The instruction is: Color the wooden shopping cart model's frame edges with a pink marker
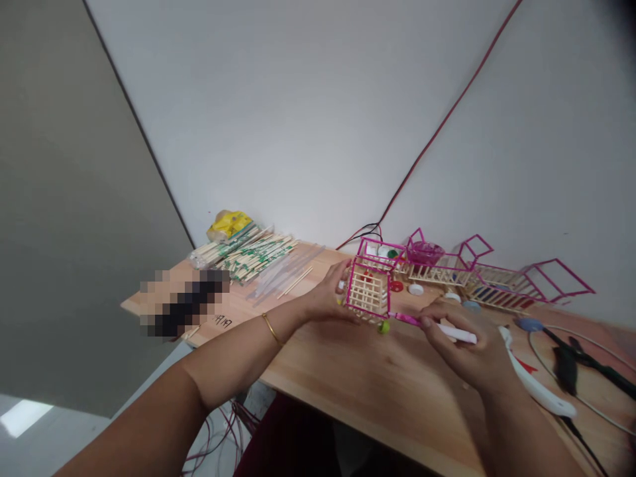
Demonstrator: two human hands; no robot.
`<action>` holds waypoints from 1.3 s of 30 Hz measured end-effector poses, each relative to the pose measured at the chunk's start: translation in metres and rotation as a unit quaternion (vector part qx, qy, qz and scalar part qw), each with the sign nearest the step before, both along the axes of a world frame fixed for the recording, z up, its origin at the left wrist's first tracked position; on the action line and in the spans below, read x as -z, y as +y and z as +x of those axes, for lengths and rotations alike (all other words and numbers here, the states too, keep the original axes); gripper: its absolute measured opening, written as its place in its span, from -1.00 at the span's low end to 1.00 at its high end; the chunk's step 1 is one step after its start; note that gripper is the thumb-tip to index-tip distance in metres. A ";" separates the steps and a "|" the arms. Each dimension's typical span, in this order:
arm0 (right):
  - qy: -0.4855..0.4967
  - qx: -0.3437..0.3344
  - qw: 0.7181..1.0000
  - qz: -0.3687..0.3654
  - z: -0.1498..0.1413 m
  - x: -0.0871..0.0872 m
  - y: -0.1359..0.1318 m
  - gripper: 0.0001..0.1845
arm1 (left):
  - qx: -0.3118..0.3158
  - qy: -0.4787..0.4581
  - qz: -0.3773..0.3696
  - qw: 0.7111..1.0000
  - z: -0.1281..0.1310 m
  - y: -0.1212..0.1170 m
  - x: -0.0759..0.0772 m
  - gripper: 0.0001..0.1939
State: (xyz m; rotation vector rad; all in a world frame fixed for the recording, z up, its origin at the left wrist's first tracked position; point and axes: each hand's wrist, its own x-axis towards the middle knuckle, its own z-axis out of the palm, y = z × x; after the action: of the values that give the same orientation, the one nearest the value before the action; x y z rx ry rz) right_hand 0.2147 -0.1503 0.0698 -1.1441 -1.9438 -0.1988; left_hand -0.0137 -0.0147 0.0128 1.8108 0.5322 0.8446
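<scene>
My left hand (330, 295) is closed round the left side of a small cart (368, 291) built from wooden sticks, with magenta-coloured edges. Beneath the cart a green round cap (384, 327) shows at its lower edge. Between the fingers of my right hand (460, 341) is a pink and white marker pen (454, 332). Its pink tip end reaches the lower right corner of the cart; whether it touches there I cannot tell for certain. My left fingertips are partly hidden behind the cart.
Behind stand more stick carts (440, 271) with magenta frames, one holding a pink bowl (424, 253). Loose caps (416, 289) lie near them. Wrapped sticks (263, 255) are at the back left. A white glue gun (541, 387) and cables (586, 358) lie to the right.
</scene>
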 end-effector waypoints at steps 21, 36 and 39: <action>0.031 0.085 0.996 0.028 0.005 0.012 0.003 -0.93 | 0.011 -0.013 0.062 0.998 0.000 -0.002 -0.004 0.35; 0.009 0.069 0.997 0.033 0.005 0.014 0.005 -0.94 | -0.011 0.015 0.164 0.986 0.000 0.001 -0.002 0.38; 0.009 0.060 0.998 0.027 0.002 0.010 0.003 -0.90 | -0.001 -0.007 0.044 0.999 0.000 -0.003 -0.002 0.38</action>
State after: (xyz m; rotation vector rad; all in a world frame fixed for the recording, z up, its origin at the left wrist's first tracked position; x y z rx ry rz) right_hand 0.2169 -0.1470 0.0598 -1.2243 -1.8445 -0.3040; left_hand -0.0138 -0.0173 0.0150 1.8833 0.4957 0.8941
